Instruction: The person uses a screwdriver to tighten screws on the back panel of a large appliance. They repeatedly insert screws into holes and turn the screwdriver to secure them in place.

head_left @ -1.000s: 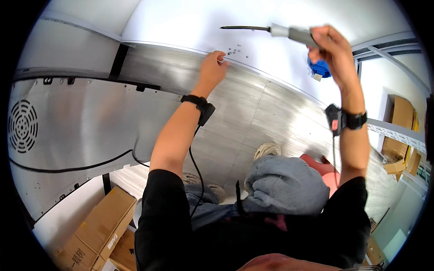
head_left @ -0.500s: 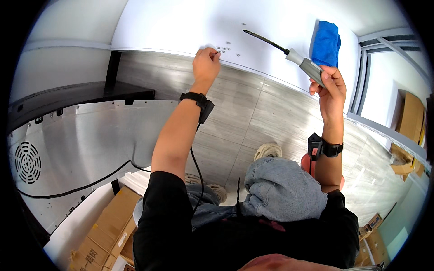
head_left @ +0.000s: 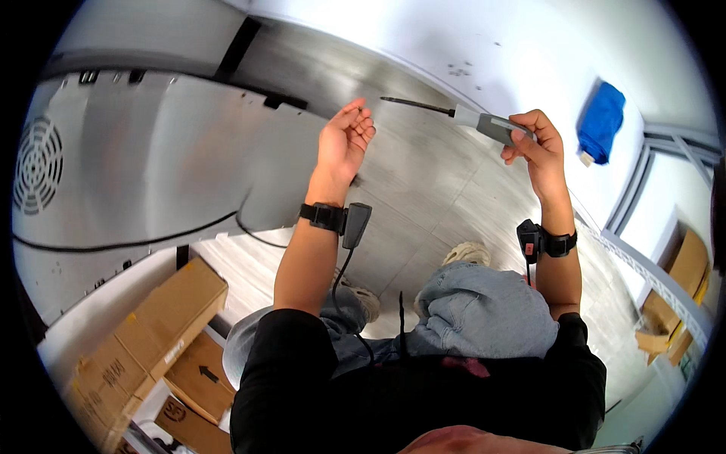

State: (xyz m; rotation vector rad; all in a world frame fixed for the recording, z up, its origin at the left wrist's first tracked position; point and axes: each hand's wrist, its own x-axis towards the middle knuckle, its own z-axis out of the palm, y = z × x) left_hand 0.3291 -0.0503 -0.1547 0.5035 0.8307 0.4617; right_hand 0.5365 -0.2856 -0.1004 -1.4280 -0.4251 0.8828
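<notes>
My right hand [head_left: 535, 144] grips a screwdriver [head_left: 499, 129] by its grey handle, the long dark shaft pointing left. The tip is close to my left hand [head_left: 346, 142] but apart from it. That hand is turned palm up with curled fingers, and a small dark screw seems to sit at the fingertips, too small to make out fully. Several small screws [head_left: 460, 69] lie loose on the white tabletop [head_left: 529, 76] beyond both hands. A large silver metal panel [head_left: 159, 166] with a round vent pattern and edge tabs lies left of my left hand.
A blue cloth-like bundle [head_left: 603, 121] rests on the tabletop at the right. A black cable [head_left: 128, 248] crosses the panel. Cardboard boxes [head_left: 162, 318] stand at the lower left, and another open box [head_left: 673, 295] at the far right. Grey tiled floor [head_left: 408, 197] shows between.
My left hand has left the screws on the tabletop and turned palm up, nearer the panel. The screwdriver has swung flatter, its tip now close to that hand. The view has shifted left.
</notes>
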